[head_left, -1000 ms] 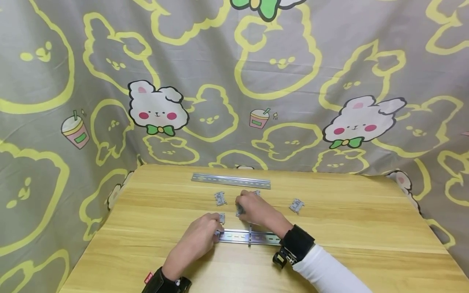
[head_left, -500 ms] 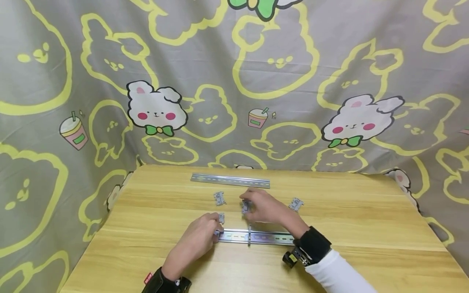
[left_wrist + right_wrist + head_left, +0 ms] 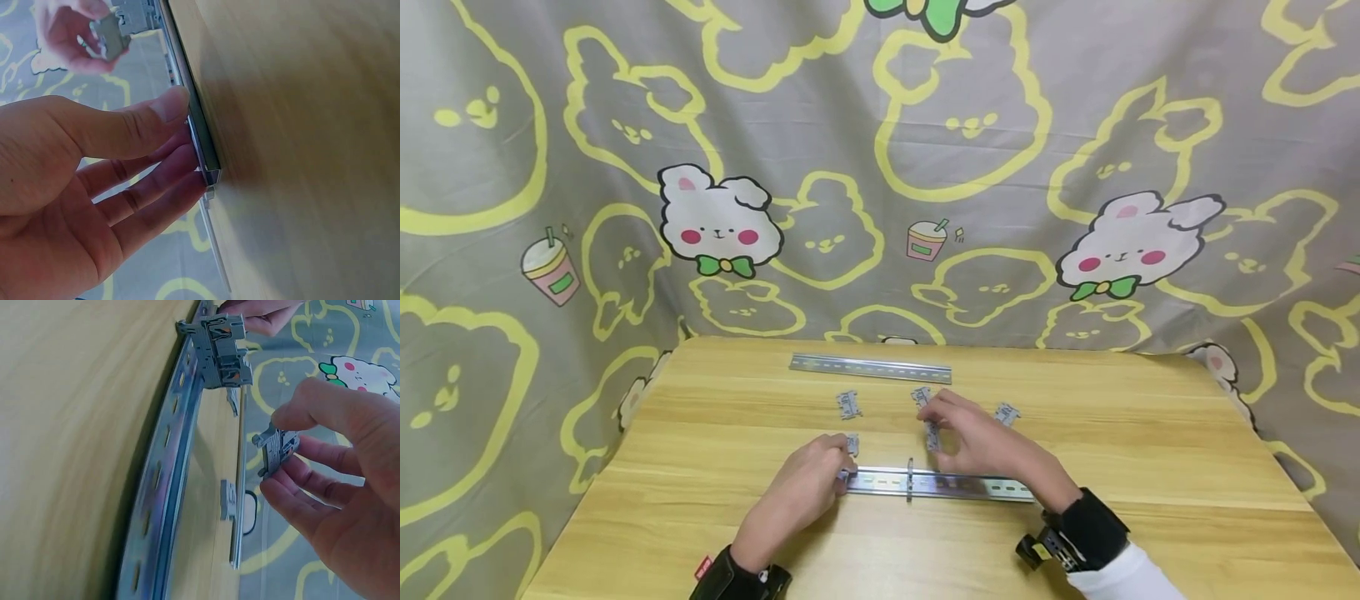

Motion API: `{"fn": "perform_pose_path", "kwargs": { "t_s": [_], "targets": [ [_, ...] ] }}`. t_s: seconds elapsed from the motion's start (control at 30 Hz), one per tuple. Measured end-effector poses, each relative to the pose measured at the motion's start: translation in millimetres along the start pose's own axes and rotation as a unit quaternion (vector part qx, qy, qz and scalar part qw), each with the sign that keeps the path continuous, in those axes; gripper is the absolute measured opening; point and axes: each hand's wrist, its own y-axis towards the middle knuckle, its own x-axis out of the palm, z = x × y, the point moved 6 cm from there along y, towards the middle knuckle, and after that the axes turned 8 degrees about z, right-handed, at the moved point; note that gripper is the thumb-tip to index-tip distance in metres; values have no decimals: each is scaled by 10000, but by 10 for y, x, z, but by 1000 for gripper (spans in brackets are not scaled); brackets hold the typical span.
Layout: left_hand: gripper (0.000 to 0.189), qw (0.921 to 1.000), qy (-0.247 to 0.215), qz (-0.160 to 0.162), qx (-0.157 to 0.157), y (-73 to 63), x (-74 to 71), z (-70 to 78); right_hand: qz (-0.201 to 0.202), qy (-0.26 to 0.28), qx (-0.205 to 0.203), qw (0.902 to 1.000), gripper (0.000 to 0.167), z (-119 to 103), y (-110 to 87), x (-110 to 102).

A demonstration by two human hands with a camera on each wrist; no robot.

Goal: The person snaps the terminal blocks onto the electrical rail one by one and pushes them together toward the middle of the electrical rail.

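Note:
A slotted metal DIN rail (image 3: pixel 955 487) lies across the near part of the table. My left hand (image 3: pixel 805 486) grips its left end, with the thumb on one edge and fingertips on the other in the left wrist view. One grey terminal block (image 3: pixel 222 353) stands upright on the rail near its middle. Just behind the rail, my right hand (image 3: pixel 985 440) pinches another grey terminal block (image 3: pixel 275 450) between thumb and fingers. In the right wrist view that block is raised and apart from the rail.
Several loose terminal blocks lie behind the rail: one left (image 3: pixel 848 404), one by the right fingers (image 3: pixel 921 396), one right (image 3: pixel 1007 413), and one beside the left hand (image 3: pixel 852 445). A second DIN rail (image 3: pixel 870 368) lies near the back edge. A patterned curtain (image 3: pixel 820 250) surrounds the wooden table.
My right hand has picked up a terminal block from among the loose ones and moved it right and nearer the front rail. The left hand stays on the rail's end.

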Motion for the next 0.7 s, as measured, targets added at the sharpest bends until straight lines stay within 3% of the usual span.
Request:
{"fn": "perform_pose_path", "kwargs": {
  "t_s": [0.23,0.5,0.7],
  "targets": [
    [23,10000,19,-43,-28,4,15,-16,-84,503,209,9985,52,124,-286,-63],
    [22,9999,23,-134,-46,16,35,-33,266,849,224,9958,50,246,-595,-252],
    [22,9999,61,-110,-15,12,12,-34,354,809,381,9954,48,337,-819,-408]
  ]
}}
